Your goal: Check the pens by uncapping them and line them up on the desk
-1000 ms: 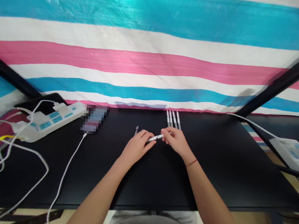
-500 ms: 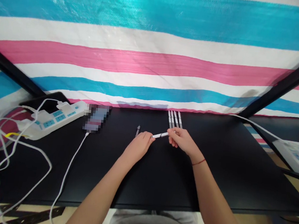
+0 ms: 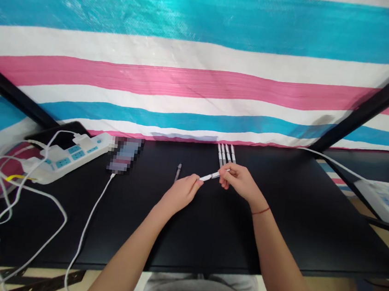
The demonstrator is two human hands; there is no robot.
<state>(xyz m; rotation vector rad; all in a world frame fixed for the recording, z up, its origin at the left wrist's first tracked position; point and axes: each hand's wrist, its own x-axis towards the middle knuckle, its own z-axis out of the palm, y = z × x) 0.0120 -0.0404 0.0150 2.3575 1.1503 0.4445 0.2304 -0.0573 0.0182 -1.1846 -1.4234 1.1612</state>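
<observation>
Between my two hands a white pen [image 3: 208,177] is held slantwise above the black table. My left hand [image 3: 183,189] pinches its left end with closed fingers. At the other end, my right hand [image 3: 237,180], with a thin red string round the wrist, grips the pen between thumb and fingers. Just beyond the right hand lies a row of several white pens [image 3: 226,154], side by side, their near ends partly covered by that hand. A dark, slim pen [image 3: 178,171] lies on the table beyond my left hand, its lower end hidden.
A phone [image 3: 125,155] on a white charging cable [image 3: 93,209] lies to the left. Farther left are a white power strip [image 3: 75,156] and tangled cords. Another white power strip [image 3: 383,198] sits at the right. Striped sheeting [image 3: 200,86] hangs behind the black table [image 3: 205,239].
Both hands keep hold of the pen. The left hand has shifted slightly down, and the pen is tilted a little more.
</observation>
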